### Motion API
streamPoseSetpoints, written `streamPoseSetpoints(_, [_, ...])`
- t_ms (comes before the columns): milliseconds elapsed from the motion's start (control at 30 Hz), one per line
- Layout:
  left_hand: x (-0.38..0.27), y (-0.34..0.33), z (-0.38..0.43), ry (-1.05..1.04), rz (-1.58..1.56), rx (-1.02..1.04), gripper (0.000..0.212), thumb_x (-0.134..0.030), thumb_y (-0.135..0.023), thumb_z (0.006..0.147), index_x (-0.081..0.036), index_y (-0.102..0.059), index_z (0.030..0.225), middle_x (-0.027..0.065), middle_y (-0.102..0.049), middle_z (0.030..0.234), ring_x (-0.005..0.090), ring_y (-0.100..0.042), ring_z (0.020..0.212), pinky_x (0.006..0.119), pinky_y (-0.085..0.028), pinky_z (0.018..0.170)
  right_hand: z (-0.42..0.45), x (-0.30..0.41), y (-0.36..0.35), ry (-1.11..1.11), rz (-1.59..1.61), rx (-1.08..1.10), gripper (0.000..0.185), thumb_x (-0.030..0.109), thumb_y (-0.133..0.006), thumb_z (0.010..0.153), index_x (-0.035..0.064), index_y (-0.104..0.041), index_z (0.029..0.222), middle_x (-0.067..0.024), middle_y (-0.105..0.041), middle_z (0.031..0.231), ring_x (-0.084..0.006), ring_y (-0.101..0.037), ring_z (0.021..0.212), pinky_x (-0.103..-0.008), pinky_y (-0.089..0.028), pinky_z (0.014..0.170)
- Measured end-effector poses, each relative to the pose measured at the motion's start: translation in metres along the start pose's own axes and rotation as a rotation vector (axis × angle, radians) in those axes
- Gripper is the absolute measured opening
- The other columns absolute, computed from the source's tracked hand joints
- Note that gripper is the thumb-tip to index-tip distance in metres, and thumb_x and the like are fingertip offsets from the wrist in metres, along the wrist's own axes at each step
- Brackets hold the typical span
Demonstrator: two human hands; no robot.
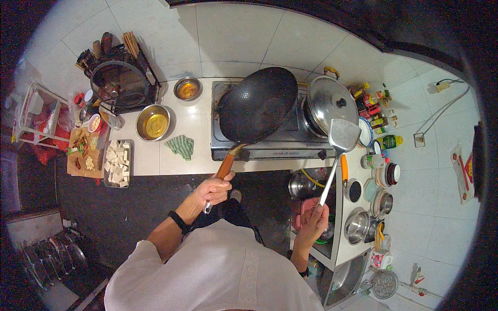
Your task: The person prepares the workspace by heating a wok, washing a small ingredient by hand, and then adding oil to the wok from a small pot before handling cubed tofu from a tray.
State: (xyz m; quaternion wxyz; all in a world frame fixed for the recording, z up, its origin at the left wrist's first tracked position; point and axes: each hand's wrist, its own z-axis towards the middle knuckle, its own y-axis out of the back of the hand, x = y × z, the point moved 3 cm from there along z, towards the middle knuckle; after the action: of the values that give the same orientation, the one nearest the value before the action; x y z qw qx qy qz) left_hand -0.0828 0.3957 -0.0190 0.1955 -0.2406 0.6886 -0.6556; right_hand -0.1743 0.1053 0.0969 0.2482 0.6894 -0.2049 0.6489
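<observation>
My left hand [213, 190] grips the brown handle [225, 165] of a black wok [258, 105], which is tilted over the left burner of a gas stove [272, 153]. The wok's visible inner surface is dark and textured, and I see no food in it. In my right hand [316, 221] is a metal wok spatula [343, 134], its broad blade raised near the stove's right end, apart from the wok. Behind the blade, a covered pot with a steel lid [330, 99] occupies the right burner.
Left of the stove are a steel bowl of yellow liquid [153, 122], a smaller bowl [187, 89], a striped green cloth [181, 147], a tray of cut tofu [117, 163] and a cutting board [86, 151] with chopped ingredients. Bottles [375, 107] and bowls [357, 226] line the right counter.
</observation>
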Motion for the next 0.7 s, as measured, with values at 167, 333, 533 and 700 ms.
streamPoseSetpoints(167, [0.0, -0.003, 0.001, 0.0, 0.017, -0.007, 0.011, -0.002, -0.047, 0.1, -0.009, -0.04, 0.104, -0.0054, -0.043, 0.054, 0.0075, -0.043, 0.031, 0.027, -0.039, 0.03, 0.0, 0.001, 0.001, -0.003, 0.003, 0.002, 0.029, 0.028, -0.048, 0.106, 0.0029, -0.061, 0.111, 0.0071, -0.039, 0.066, -0.0019, -0.032, 0.053, -0.022, -0.023, 0.046])
streamPoseSetpoints(333, [0.002, -0.013, 0.002, -0.027, 0.094, -0.091, 0.013, -0.001, -0.053, 0.095, -0.01, -0.043, 0.098, -0.0075, -0.041, 0.053, 0.0041, -0.037, 0.031, 0.021, -0.033, 0.03, -0.002, 0.002, 0.002, -0.019, -0.025, -0.007, 0.027, 0.027, -0.048, 0.106, 0.0043, -0.061, 0.11, 0.0069, -0.039, 0.066, -0.0017, -0.032, 0.055, -0.022, -0.023, 0.047])
streamPoseSetpoints(533, [0.005, -0.02, 0.005, -0.007, 0.137, -0.105, 0.014, -0.002, -0.055, 0.095, -0.011, -0.044, 0.097, -0.0073, -0.04, 0.054, 0.0037, -0.036, 0.032, 0.022, -0.03, 0.029, -0.002, 0.001, 0.006, -0.013, -0.055, -0.026, 0.027, 0.027, -0.048, 0.106, 0.0039, -0.061, 0.111, 0.0071, -0.039, 0.066, -0.002, -0.032, 0.054, -0.0219, -0.023, 0.047])
streamPoseSetpoints(700, [0.005, -0.03, 0.007, -0.033, 0.323, -0.239, 0.016, -0.003, -0.057, 0.094, -0.011, -0.044, 0.095, -0.0078, -0.039, 0.054, 0.0027, -0.035, 0.033, 0.022, -0.029, 0.03, -0.002, -0.002, 0.012, -0.023, -0.028, -0.051, 0.027, 0.027, -0.049, 0.106, 0.0039, -0.061, 0.111, 0.0073, -0.04, 0.065, -0.0018, -0.033, 0.054, -0.0214, -0.024, 0.046])
